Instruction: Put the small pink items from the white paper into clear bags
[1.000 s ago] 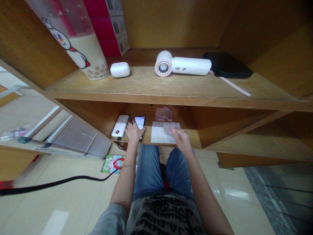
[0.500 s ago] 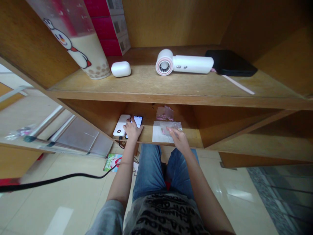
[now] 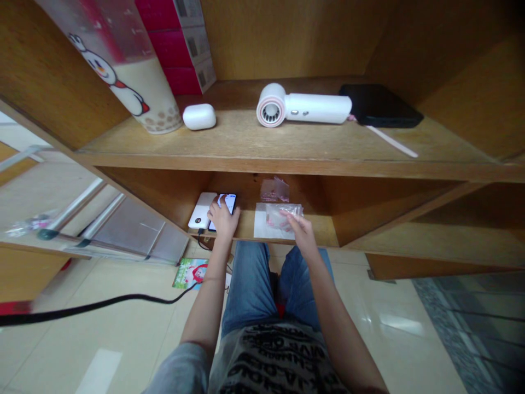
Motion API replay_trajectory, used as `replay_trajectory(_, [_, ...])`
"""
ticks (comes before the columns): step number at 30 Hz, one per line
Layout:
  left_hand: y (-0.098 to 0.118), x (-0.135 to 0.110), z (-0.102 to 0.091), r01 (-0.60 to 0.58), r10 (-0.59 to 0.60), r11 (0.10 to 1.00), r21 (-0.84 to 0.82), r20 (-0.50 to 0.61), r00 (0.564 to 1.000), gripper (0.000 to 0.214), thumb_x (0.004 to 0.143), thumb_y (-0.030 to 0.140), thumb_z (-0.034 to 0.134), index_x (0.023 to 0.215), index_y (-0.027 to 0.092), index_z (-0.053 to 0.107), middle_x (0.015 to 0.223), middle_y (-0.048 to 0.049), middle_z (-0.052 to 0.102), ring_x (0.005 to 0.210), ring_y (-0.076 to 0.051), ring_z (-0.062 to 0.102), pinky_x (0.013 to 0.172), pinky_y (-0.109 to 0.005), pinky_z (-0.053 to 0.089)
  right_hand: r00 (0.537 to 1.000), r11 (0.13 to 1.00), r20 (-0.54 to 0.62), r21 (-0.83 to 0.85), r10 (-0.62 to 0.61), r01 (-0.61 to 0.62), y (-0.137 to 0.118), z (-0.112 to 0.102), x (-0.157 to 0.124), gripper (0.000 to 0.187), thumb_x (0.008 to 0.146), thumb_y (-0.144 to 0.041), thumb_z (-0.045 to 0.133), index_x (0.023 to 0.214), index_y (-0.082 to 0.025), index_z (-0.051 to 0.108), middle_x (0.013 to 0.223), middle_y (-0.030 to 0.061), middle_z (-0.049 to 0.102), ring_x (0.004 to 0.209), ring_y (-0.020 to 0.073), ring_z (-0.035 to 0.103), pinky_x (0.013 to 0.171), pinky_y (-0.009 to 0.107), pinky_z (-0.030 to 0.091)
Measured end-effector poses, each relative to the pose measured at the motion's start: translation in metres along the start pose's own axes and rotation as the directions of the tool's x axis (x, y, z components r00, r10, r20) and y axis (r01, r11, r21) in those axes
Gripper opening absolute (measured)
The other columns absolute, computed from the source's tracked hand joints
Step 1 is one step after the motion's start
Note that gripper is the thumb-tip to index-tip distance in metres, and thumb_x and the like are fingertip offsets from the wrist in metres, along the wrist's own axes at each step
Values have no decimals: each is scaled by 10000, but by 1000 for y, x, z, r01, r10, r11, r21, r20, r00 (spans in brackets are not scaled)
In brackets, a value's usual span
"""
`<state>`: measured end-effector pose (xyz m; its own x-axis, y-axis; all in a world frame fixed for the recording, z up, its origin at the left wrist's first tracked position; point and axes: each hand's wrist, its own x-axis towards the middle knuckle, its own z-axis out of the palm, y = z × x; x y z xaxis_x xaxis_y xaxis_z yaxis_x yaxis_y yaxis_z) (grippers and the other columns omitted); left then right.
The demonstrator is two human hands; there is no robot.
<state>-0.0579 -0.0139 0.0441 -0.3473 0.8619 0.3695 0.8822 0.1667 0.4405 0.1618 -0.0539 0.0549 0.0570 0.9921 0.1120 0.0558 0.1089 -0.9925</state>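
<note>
On the lower shelf (image 3: 324,232) my left hand (image 3: 223,219) lies over a phone (image 3: 227,202) with a lit screen, fingers wrapped round it, beside a white power bank (image 3: 199,210). My right hand (image 3: 298,227) is closed on a small clear plastic bag (image 3: 280,212) with something pink inside, lifting it off a white sheet (image 3: 262,227). A second small clear bag (image 3: 274,190) lies further back on the same shelf.
The upper shelf (image 3: 246,145) carries a white handheld fan (image 3: 301,108), a white earbud case (image 3: 199,116), a black flat case (image 3: 379,105), a tall snowman-printed cup (image 3: 123,65) and pink boxes (image 3: 180,44). A black cable (image 3: 102,303) crosses the tiled floor.
My right hand has closed on the clear bag and raised it from the white sheet. My left hand has stayed on the phone, shifting slightly.
</note>
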Motion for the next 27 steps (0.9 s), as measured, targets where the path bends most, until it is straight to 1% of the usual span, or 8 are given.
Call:
replay_trajectory(2, [11,-9,1,29,-8,952,-304,68,998,455,821,424,486,1164,128,527,1163,-165,564,1095,-289,512,922,-432,381,994,979,-43,179,104,-95,2,2,3,363,783,-468,544,962,-188,690,933,50,686,644,144,609,534,254,460])
replay_trajectory(4, [24,-22,5,165,15,761,-628,272,962,453,880,474,350,1007,118,601,956,-128,656,884,-213,615,815,-349,459,980,924,-79,355,184,-145,5,6,6,326,752,-443,581,946,-200,678,960,38,669,584,120,592,484,235,433])
replay_trajectory(6, [38,-37,8,339,50,576,-744,446,894,514,872,532,327,931,118,626,841,-103,680,702,-177,630,696,-313,487,966,865,-88,471,243,-175,9,10,9,321,715,-421,621,959,-215,658,935,22,658,547,103,575,454,220,411])
replay_trajectory(9, [55,-53,11,314,91,469,-826,399,912,372,782,477,555,876,128,643,772,-67,678,692,-155,622,656,-259,475,951,797,-66,565,302,-214,17,16,13,328,682,-414,653,943,-216,645,879,9,647,551,89,559,436,194,395])
replay_trajectory(16, [76,-56,-6,188,144,534,-825,307,941,256,805,353,569,945,147,628,829,-64,679,733,-133,623,691,-243,482,913,636,43,704,406,-316,34,20,18,356,804,-512,491,965,-225,627,692,-30,602,485,50,482,397,144,337])
replay_trajectory(20, [79,-56,-18,10,217,637,-771,192,957,336,818,337,566,1114,180,547,862,-38,658,727,-122,600,707,-247,478,895,582,83,733,438,-353,37,21,21,312,821,-479,481,999,-253,601,702,-40,598,481,56,499,413,154,382])
replay_trajectory(24, [79,-56,-22,-165,324,744,-647,134,936,252,831,334,551,1040,200,591,882,-40,644,758,-137,580,737,-266,466,889,563,100,741,447,-366,35,23,25,281,839,-454,461,992,-254,587,665,-45,572,444,60,485,379,159,372])
replay_trajectory(27, [79,-53,-23,-144,269,776,-614,117,956,277,834,341,544,1072,200,569,856,-34,644,721,-131,577,720,-261,468,896,551,113,753,430,-359,35,25,27,256,833,-441,479,941,-239,593,632,-56,547,374,39,396,327,150,301])
